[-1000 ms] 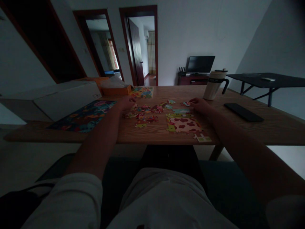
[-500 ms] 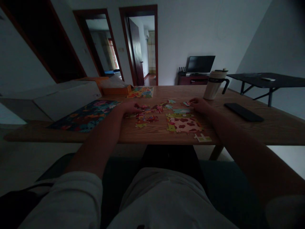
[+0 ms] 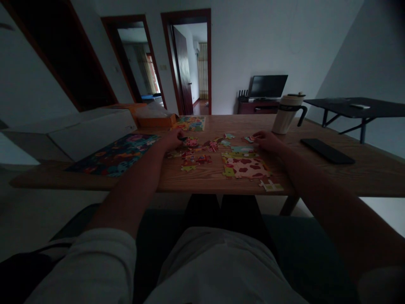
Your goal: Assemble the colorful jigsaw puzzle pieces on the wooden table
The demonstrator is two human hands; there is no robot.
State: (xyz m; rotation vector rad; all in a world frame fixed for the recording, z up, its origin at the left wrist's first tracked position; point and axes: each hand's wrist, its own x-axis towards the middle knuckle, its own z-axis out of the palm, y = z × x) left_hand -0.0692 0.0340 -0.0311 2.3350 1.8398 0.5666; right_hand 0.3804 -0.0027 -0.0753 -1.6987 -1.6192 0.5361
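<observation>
Since half a second ago the left hand [image 3: 172,139] has crept toward 12 o'clock, its curled fingertips now against a pink piece [image 3: 190,142] at the far edge of the loose puzzle pieces [image 3: 198,155]. The dim light hides whether it pinches that piece. The right hand [image 3: 268,140] has stayed put, fingers bent down, tips touching a small piece [image 3: 249,138] at its 9 o'clock. Grip or mere touch, I cannot tell. Between the forearms, at 6 o'clock from that piece, lies the joined cow section [image 3: 248,165], flat on the wooden table [image 3: 363,169]. At 1 o'clock stands a travel mug [image 3: 286,114], upright, lid on, contents hidden. An orange box [image 3: 155,121] at 11 o'clock sits open, with pale crumpled wrapping showing above its rim. Beside it at 10 o'clock is a white box [image 3: 79,128], lid shut. A finished dark puzzle [image 3: 117,153] lies at 9 o'clock, and a phone [image 3: 327,150] lies flat at 3 o'clock, well apart from the pieces.
</observation>
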